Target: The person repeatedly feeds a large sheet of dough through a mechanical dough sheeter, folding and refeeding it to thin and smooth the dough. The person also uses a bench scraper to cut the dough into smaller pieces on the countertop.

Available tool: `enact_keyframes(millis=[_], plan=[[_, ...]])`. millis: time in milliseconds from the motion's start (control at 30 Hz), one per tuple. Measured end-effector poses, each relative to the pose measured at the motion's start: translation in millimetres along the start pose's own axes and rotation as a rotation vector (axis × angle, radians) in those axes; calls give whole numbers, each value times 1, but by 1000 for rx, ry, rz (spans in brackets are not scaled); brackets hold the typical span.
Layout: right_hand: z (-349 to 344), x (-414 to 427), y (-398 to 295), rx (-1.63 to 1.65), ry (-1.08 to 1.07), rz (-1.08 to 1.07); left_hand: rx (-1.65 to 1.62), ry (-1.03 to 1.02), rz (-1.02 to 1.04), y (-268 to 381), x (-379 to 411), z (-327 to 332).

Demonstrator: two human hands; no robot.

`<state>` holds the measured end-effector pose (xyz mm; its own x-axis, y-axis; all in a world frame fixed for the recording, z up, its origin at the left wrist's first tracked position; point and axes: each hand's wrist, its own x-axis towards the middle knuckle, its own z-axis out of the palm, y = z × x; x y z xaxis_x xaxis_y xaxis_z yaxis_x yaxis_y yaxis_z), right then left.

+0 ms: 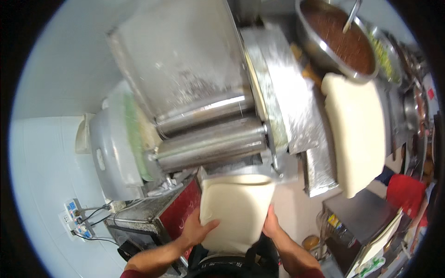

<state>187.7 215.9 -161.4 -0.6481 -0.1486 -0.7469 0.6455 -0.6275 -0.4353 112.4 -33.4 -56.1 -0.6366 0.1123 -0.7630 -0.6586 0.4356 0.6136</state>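
Observation:
A wide sheet of pale dough point(236, 212) hangs in front of my body, with a fold along its upper edge below the rollers. My left hand point(200, 226) grips its left side, the thumb lying on the front face. At its right edge is my right hand point(272, 222), its fingers partly hidden by the dough. Just above stand two steel rollers point(212, 142) of a dough sheeter, under a sloping metal feed plate point(180, 52). A second thick slab of dough point(358, 135) lies to the right of the machine.
A large steel bowl of reddish-brown sauce point(340, 41) with a utensil stands at the upper right, beside a bowl of chopped greens point(384, 55). Power strips with plugged cables point(78, 219) are on the left wall. A person in red point(405, 194) is at the far right.

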Motion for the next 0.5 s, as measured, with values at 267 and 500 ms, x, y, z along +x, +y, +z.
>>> enact_keyframes(millis=[267,500], plan=[[211,21,-235,-730,-273,-522,-406,152,257,169,0,-136],[286,179,-242,-1491,348,-1284,824,907,1006,280,115,-203]])
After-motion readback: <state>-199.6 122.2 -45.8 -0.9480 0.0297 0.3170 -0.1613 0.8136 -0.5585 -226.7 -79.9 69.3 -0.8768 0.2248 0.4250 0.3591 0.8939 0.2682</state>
